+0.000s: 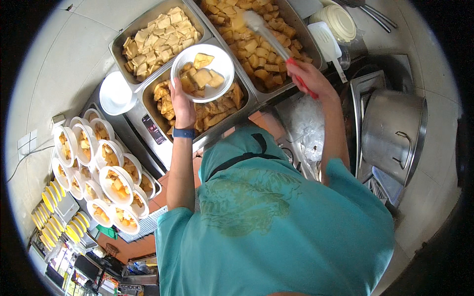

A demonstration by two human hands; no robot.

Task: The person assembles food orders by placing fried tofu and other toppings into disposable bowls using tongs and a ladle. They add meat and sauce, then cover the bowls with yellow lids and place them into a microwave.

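Note:
A white bowl (223, 61) rests in my left hand (182, 106), whose fingers curl round its side. Fried tofu pieces and pale chunks (201, 77) lie inside it. Grasped in my right hand (313, 81) is the red handle of a metal ladle (274, 42). The ladle's head, blurred, is over or in the broth among the chunks (251, 47) of the large steel tray. Below the bowl, a smaller tray holds brown fried tofu pieces (210, 113), partly hidden by my left hand and the bowl. Flat pale slices (163, 37) fill the tray at the upper left.
Empty white bowls (117, 93) and a phone (153, 129) are left of the trays. Farther left, many filled bowls (106, 173) are piled up. At right are a white slotted turner (326, 42), stacked cream-coloured discs (340, 23), a plastic bag (308, 126) and a big steel pot (387, 133).

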